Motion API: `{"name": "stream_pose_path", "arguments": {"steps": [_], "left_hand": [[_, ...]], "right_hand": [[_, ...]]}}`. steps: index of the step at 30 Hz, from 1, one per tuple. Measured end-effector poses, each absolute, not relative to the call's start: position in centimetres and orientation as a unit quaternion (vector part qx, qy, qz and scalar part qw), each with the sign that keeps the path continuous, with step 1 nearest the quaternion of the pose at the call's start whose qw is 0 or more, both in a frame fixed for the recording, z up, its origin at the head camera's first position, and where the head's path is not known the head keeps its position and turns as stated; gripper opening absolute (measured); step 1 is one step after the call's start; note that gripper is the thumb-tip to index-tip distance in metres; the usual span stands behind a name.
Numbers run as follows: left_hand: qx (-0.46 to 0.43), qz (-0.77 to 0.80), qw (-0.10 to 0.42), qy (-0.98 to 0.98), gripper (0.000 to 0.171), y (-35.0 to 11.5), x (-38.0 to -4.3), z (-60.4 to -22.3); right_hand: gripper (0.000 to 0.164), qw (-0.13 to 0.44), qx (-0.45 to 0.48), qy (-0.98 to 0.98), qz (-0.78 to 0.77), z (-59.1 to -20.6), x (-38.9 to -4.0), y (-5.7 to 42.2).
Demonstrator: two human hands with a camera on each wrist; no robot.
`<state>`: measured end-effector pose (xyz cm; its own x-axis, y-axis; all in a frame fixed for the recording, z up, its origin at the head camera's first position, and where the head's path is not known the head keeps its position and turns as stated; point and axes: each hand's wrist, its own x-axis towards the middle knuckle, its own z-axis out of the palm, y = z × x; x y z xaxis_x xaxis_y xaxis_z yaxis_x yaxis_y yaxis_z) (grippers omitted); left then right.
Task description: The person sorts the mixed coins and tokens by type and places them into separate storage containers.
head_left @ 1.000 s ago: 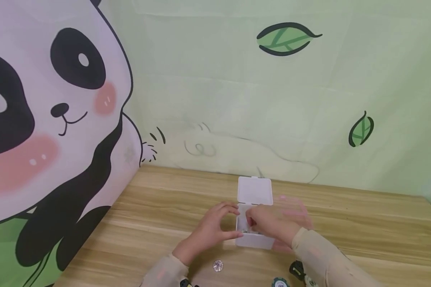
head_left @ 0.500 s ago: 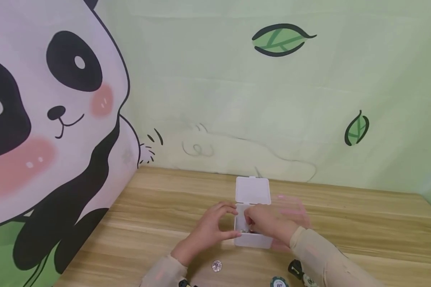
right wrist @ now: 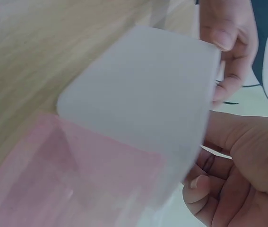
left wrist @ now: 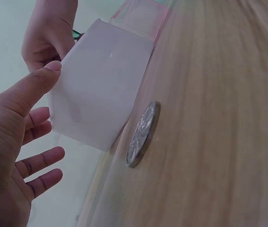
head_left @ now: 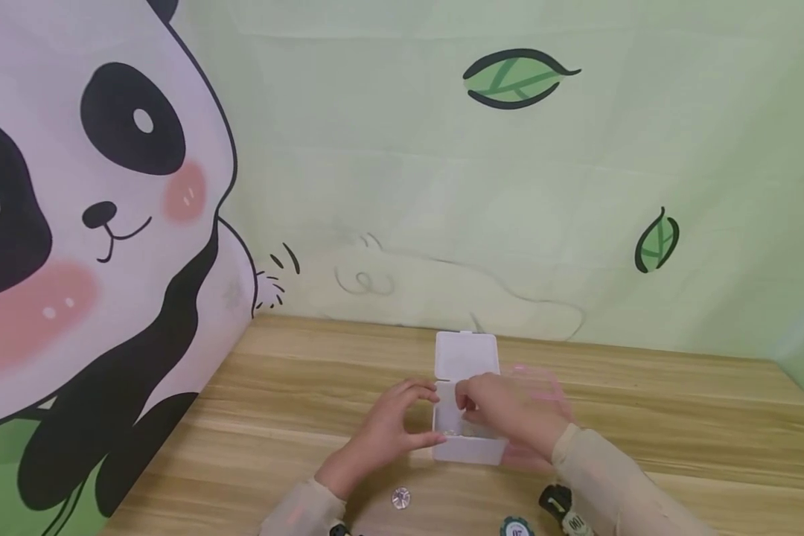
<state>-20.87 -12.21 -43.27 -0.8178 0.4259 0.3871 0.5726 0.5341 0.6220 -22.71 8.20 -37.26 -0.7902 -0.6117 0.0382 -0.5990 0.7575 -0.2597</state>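
A white box (head_left: 467,451) stands on the table with its lid (head_left: 467,356) tipped back. My left hand (head_left: 383,426) grips its left side, thumb at the near corner and fingertips at the far one; the left wrist view shows the thumb (left wrist: 38,82) against the box's edge. My right hand (head_left: 505,408) reaches over the box from the right, with its fingers curled at the opening. In the right wrist view the box wall (right wrist: 138,85) partly covers these fingers (right wrist: 209,187), so anything between them is hidden. Small shiny pieces (head_left: 450,432) lie inside near the front wall.
A pink translucent case (head_left: 552,394) touches the box's right side. Nearer me lie a shiny round disc (head_left: 400,498) and a green-and-white poker chip (head_left: 517,527). A black strap with a pale disc (head_left: 575,522) is beside the right sleeve. A panda-print cloth hangs behind.
My right hand has risen slightly in the box opening, its fingers lifting off the contents. The left hand keeps its place on the box. The whole head view has shifted a little.
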Motion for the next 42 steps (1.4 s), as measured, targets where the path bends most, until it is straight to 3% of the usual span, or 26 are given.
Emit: {"name": "stream_pose_path", "arguments": {"steps": [21, 31, 33, 39, 42], "left_hand": [[-0.286, -0.386, 0.087, -0.873, 0.048, -12.3, -21.1, -43.5], [-0.289, -0.383, 0.092, -0.873, 0.047, -12.4, -20.9, -43.7], [-0.291, -0.382, 0.093, -0.872, 0.048, -12.3, -20.9, -43.8], [-0.283, -0.381, 0.089, -0.875, 0.049, -12.4, -20.8, -43.5], [-0.282, -0.377, 0.087, -0.878, 0.050, -12.5, -20.8, -43.4]], "right_hand": [[0.011, -0.130, -0.323, 0.933, -0.090, -34.0, -19.1, 10.2], [0.023, -0.291, -0.352, 0.889, -0.044, -35.2, -16.7, 10.5], [0.022, -0.284, -0.351, 0.891, -0.051, -35.4, -16.0, 10.5], [0.017, -0.176, -0.360, 0.907, -0.128, -36.2, -14.5, 10.4], [0.017, -0.163, -0.383, 0.897, -0.151, -36.7, -14.1, 10.4]]}}
